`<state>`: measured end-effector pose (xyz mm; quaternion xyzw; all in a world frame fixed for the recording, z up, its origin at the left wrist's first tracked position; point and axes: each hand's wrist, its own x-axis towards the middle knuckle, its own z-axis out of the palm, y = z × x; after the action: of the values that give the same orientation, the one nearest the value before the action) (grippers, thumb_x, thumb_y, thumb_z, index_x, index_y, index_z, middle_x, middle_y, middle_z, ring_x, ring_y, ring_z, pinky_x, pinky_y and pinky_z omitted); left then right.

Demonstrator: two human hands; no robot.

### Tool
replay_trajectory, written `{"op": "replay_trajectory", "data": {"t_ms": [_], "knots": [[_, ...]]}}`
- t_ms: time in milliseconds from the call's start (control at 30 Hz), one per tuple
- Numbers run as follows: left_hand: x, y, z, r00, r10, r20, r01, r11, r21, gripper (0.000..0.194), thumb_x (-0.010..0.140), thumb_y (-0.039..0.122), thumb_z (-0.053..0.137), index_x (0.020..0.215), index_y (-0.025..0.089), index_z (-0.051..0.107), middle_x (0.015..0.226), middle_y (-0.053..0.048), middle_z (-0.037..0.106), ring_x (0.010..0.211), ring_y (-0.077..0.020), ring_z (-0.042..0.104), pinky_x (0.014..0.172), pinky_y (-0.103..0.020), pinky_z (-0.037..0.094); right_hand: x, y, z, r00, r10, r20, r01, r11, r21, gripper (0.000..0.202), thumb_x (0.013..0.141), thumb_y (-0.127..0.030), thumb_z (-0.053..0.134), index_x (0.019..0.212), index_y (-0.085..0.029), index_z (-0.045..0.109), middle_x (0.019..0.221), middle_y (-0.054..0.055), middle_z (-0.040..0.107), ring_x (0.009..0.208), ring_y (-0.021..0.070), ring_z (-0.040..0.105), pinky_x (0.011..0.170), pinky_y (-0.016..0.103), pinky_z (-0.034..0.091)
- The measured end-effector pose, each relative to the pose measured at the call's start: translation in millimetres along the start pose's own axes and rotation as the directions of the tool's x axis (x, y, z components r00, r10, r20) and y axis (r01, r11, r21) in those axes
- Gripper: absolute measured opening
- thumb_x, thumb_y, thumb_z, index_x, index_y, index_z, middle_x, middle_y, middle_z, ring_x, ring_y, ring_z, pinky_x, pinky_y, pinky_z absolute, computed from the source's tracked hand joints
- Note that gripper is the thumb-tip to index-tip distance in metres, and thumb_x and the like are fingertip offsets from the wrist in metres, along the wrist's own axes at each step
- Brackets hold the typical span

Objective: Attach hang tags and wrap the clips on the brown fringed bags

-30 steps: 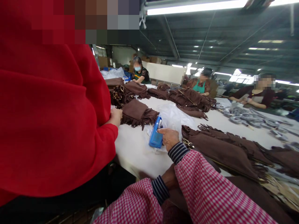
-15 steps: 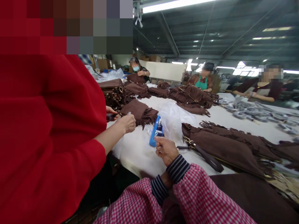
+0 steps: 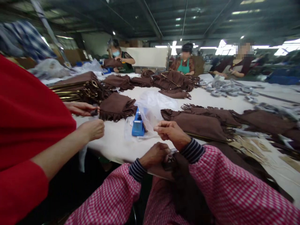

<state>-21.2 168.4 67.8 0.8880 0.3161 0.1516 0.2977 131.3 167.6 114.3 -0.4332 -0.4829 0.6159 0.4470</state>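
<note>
My left hand (image 3: 156, 155) is closed at the table's front edge, on the strap end of a dark brown bag (image 3: 187, 184) that hangs down over my lap. Just above and to the right, my right hand (image 3: 172, 132) has thumb and forefinger pinched together; whatever is between the fingertips is too small to make out. A blue tape dispenser (image 3: 138, 126) stands on the white table (image 3: 112, 134) to the left of my right hand. Beside it lies a clear plastic bag (image 3: 156, 103).
At the left, a person in red (image 3: 30, 131) works over a brown fringed bag (image 3: 117, 106). Stacked brown bags (image 3: 75, 87) lie behind. More brown bags (image 3: 199, 125) and grey straps (image 3: 227, 89) cover the right side. Several people sit across the table.
The view has turned left-to-right and lower, so the table scene sits further left. My left hand, hidden before, now shows holding the brown bag. The red-clad person's hands have moved apart slightly.
</note>
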Motion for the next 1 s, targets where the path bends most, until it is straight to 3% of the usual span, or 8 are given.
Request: {"op": "replay_trajectory", "data": {"t_ms": [67, 133, 233, 333, 567, 733, 867, 1000], "knots": [[10.9, 8.2, 32.4, 0.998, -0.049, 0.051, 0.056, 0.985, -0.161, 0.035, 0.102, 0.033, 0.043, 0.084, 0.011, 0.064, 0.074, -0.002, 0.064, 0.064, -0.0123, 0.059, 0.061, -0.025, 0.050, -32.1, 3.2, -31.7, 0.996, 0.093, 0.013, -0.093, 0.995, 0.039, 0.030, 0.064, -0.034, 0.082, 0.070, -0.015, 0.060, 0.049, -0.007, 0.047, 0.042, 0.0031, 0.033, 0.043, 0.018, 0.021], [14.1, 12.0, 47.3, 0.988, -0.133, 0.074, 0.150, 0.929, -0.337, 0.041, 0.099, 0.031, 0.039, 0.068, 0.013, 0.058, 0.059, 0.000, 0.056, 0.054, -0.0105, 0.050, 0.053, -0.023, 0.041, -60.5, 13.9, -54.5, 0.971, 0.238, -0.010, -0.236, 0.969, 0.077, 0.033, 0.065, -0.037, 0.082, 0.072, -0.015, 0.058, 0.049, -0.008, 0.046, 0.040, 0.0019, 0.029, 0.042, 0.018, 0.019], [11.1, 14.5, 48.4, 0.975, -0.216, 0.060, 0.218, 0.850, -0.479, 0.037, 0.093, 0.031, 0.045, 0.061, 0.016, 0.053, 0.056, 0.002, 0.054, 0.054, -0.0105, 0.046, 0.054, -0.024, 0.035, -84.6, 32.5, -67.9, 0.923, 0.383, -0.034, -0.377, 0.919, 0.116, 0.034, 0.067, -0.038, 0.080, 0.074, -0.017, 0.055, 0.047, -0.009, 0.046, 0.036, 0.0011, 0.024, 0.039, 0.017, 0.016], [7.0, 20.0, 44.6, 0.968, -0.249, 0.024, 0.231, 0.857, -0.460, 0.035, 0.092, 0.032, 0.046, 0.060, 0.017, 0.052, 0.056, 0.002, 0.052, 0.057, -0.0115, 0.047, 0.057, -0.024, 0.033, -86.7, 42.6, -65.7, 0.916, 0.400, -0.042, -0.393, 0.912, 0.113, 0.030, 0.071, -0.036, 0.076, 0.075, -0.017, 0.053, 0.047, -0.008, 0.048, 0.035, 0.0017, 0.025, 0.037, 0.017, 0.014], [4.6, 35.8, 41.5, 0.964, -0.266, 0.001, 0.256, 0.928, -0.269, 0.035, 0.097, 0.030, 0.040, 0.065, 0.019, 0.051, 0.059, 0.002, 0.053, 0.060, -0.0133, 0.049, 0.061, -0.026, 0.032, -76.0, 45.6, -59.6, 0.860, 0.493, -0.135, -0.482, 0.870, 0.104, 0.017, 0.082, -0.021, 0.063, 0.070, -0.017, 0.050, 0.046, -0.006, 0.050, 0.031, 0.0027, 0.028, 0.034, 0.016, 0.016], [3.9, 40.0, 39.4, 0.973, -0.225, 0.043, 0.224, 0.974, 0.026, 0.035, 0.102, 0.028, 0.033, 0.076, 0.018, 0.055, 0.074, -0.002, 0.061, 0.066, -0.0154, 0.053, 0.062, -0.027, 0.032, -74.7, 41.6, -56.9, 0.818, 0.549, -0.171, -0.547, 0.835, 0.059, 0.023, 0.090, -0.020, 0.056, 0.067, -0.016, 0.052, 0.044, -0.005, 0.050, 0.030, 0.0031, 0.029, 0.032, 0.015, 0.018], [2.2, 39.6, 45.9, 0.975, -0.194, 0.106, 0.152, 0.936, 0.316, 0.033, 0.103, 0.025, 0.028, 0.095, 0.018, 0.059, 0.092, -0.007, 0.066, 0.073, -0.0192, 0.059, 0.063, -0.030, 0.033, -71.8, 38.3, -53.3, 0.800, 0.566, -0.200, -0.575, 0.818, 0.018, 0.030, 0.094, -0.027, 0.057, 0.066, -0.016, 0.053, 0.042, -0.006, 0.048, 0.029, 0.0032, 0.028, 0.030, 0.015, 0.019], [-1.0, 39.8, 57.3, 0.962, -0.255, 0.101, 0.191, 0.886, 0.422, 0.028, 0.102, 0.026, 0.030, 0.104, 0.017, 0.056, 0.089, -0.009, 0.067, 0.071, -0.0220, 0.061, 0.061, -0.031, 0.033, -66.7, 35.7, -51.3, 0.758, 0.609, -0.232, -0.633, 0.773, -0.042, 0.033, 0.094, -0.024, 0.058, 0.063, -0.017, 0.050, 0.041, -0.005, 0.047, 0.028, 0.0034, 0.029, 0.028, 0.014, 0.019]]}}
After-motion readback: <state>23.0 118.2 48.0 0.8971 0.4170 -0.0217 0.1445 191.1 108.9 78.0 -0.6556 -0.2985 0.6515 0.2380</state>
